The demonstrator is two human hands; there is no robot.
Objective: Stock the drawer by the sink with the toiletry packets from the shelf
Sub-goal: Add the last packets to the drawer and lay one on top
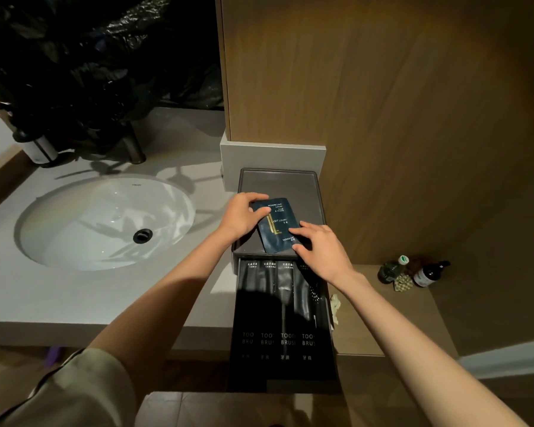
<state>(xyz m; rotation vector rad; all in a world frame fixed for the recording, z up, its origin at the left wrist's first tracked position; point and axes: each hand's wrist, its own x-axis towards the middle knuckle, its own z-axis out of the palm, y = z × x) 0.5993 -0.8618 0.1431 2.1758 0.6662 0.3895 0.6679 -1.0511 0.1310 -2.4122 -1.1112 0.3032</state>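
A grey drawer box (309, 186) stands on the counter right of the sink. Its drawer (330, 349) is pulled out toward me and holds several black toothbrush packets (285, 315) side by side. On the box's flat top lie dark blue shower cap packets (276, 224), at least two overlapping. My left hand (242, 215) holds their upper left corner, fingers curled over the edge. My right hand (319, 246) pinches their lower right corner between thumb and fingers.
A white oval sink (105, 220) with a dark drain fills the counter's left side, with a faucet and black plastic sheeting behind it. A wood panel wall rises on the right. Two bottles (413, 271) stand on a low ledge at the right. A crumpled wrapper (335, 306) lies beside the drawer.
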